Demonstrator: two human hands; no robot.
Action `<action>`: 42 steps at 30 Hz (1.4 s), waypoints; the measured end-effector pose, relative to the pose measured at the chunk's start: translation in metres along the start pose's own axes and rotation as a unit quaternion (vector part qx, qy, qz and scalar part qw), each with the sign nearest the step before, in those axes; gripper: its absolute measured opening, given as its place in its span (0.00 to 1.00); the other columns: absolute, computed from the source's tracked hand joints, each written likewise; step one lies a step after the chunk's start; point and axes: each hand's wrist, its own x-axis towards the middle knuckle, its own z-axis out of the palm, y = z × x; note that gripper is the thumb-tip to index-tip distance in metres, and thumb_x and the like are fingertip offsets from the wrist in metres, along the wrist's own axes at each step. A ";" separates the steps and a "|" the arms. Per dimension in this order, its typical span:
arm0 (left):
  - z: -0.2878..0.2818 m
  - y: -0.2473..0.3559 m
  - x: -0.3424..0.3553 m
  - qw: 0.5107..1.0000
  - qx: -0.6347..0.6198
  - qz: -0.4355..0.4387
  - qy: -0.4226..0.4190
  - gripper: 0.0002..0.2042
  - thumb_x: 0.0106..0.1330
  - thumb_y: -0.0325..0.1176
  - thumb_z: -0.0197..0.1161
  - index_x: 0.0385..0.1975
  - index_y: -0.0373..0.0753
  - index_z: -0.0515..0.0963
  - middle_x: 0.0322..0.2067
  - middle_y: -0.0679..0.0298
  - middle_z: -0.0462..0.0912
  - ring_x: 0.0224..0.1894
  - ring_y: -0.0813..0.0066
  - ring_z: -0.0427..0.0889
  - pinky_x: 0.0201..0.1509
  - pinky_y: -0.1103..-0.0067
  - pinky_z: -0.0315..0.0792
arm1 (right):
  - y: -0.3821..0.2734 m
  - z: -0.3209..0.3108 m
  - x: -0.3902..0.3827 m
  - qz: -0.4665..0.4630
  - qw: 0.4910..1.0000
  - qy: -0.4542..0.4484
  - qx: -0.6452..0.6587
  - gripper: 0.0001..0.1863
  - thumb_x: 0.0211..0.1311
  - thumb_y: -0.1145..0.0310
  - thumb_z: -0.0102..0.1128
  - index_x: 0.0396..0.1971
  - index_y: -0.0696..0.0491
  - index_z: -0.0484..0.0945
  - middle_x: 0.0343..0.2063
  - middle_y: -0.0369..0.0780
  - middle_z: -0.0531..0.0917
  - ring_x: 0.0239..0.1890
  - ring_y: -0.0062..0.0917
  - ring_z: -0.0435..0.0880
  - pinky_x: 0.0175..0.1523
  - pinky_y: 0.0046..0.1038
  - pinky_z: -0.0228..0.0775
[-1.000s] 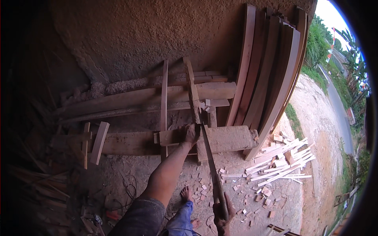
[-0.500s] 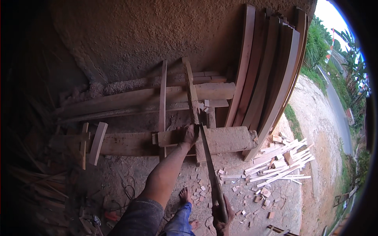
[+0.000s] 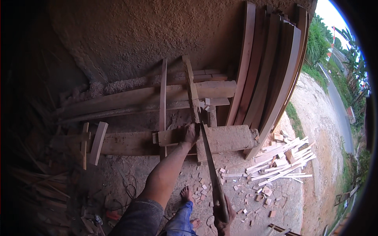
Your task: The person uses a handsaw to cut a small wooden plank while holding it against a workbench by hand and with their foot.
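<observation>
Two bare hands, one saw, all over wood. Right hand (image 3: 225, 218): fingers wrapped and clamped round the brownish grip of a long handsaw with a dark, tapering metal blade (image 3: 211, 164). Saw slants up from the lower right; its far end sits over the thick, pale, dusty wooden plank worktop (image 3: 232, 138), right beside a narrow, rough brown wooden beam (image 3: 191, 88) lying crosswise. Whether the teeth sit in a cut: too dark to tell.

Left hand (image 3: 191, 133) is at the beam, next to a short, flat brown wooden block (image 3: 171, 137) on the worktop. Left fingers look bent, tips lost in shadow; cannot tell if they clamp the wood or only press on it.

Risks, my judgement: left hand is just beside the blade, so a skewed or hurried stroke could make the saw jump and nick it. No clamp visible; if the left hand's pressure eases, the beam could slide or twist and pinch the blade. Shaking could knock down the small pale offcuts (image 3: 207, 102) by the beam. Bare foot (image 3: 186, 193) is near scattered square wood scraps (image 3: 203, 187) on the floor; a careless shift in stance could land on one and spoil balance mid-stroke.
</observation>
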 end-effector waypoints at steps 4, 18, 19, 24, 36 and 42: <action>-0.001 -0.005 0.001 1.000 -0.015 0.005 0.026 0.13 0.65 0.47 0.53 0.28 0.52 0.84 0.30 0.61 0.84 0.38 0.55 0.82 0.46 0.57 0.63 | 0.000 -0.001 -0.004 0.005 1.000 -0.006 0.005 0.29 0.58 0.65 0.66 0.59 0.57 0.72 0.43 0.49 0.84 0.42 0.32 0.86 0.45 0.29 0.76; 0.005 -0.017 0.004 0.999 -0.018 0.012 0.026 0.08 0.54 0.37 0.64 0.31 0.43 0.78 0.32 0.54 0.82 0.39 0.51 0.80 0.44 0.54 0.61 | 0.011 -0.017 -0.055 -0.039 0.995 0.016 -0.095 0.24 0.59 0.68 0.63 0.56 0.55 0.75 0.42 0.47 0.85 0.35 0.33 0.86 0.36 0.31 0.76; 0.004 -0.018 -0.001 0.998 -0.032 0.009 0.045 0.07 0.57 0.39 0.61 0.28 0.43 0.78 0.30 0.55 0.82 0.37 0.51 0.80 0.45 0.55 0.61 | 0.015 -0.009 -0.048 -0.033 0.997 0.013 -0.061 0.27 0.57 0.67 0.65 0.58 0.55 0.74 0.41 0.48 0.85 0.38 0.34 0.87 0.40 0.31 0.76; 0.013 0.002 0.005 1.000 -0.001 0.002 0.022 0.11 0.62 0.41 0.56 0.23 0.45 0.79 0.25 0.57 0.82 0.35 0.52 0.81 0.44 0.56 0.61 | -0.007 0.045 0.084 0.016 0.998 0.014 0.054 0.28 0.57 0.69 0.66 0.59 0.57 0.72 0.41 0.49 0.85 0.38 0.36 0.87 0.43 0.32 0.77; -0.008 0.016 0.005 0.999 0.021 0.008 -0.045 0.09 0.64 0.37 0.54 0.29 0.45 0.80 0.32 0.57 0.83 0.38 0.55 0.82 0.43 0.59 0.64 | 0.019 0.034 0.043 -0.057 0.997 0.045 0.003 0.27 0.58 0.69 0.66 0.58 0.55 0.73 0.35 0.47 0.85 0.33 0.24 0.86 0.37 0.25 0.75; 0.017 -0.017 0.001 0.999 0.023 0.019 0.027 0.06 0.60 0.35 0.55 0.25 0.45 0.79 0.30 0.57 0.83 0.38 0.54 0.81 0.43 0.56 0.62 | 0.014 0.038 0.042 -0.070 0.997 0.043 -0.004 0.27 0.58 0.68 0.65 0.58 0.56 0.73 0.38 0.47 0.84 0.35 0.31 0.86 0.39 0.28 0.75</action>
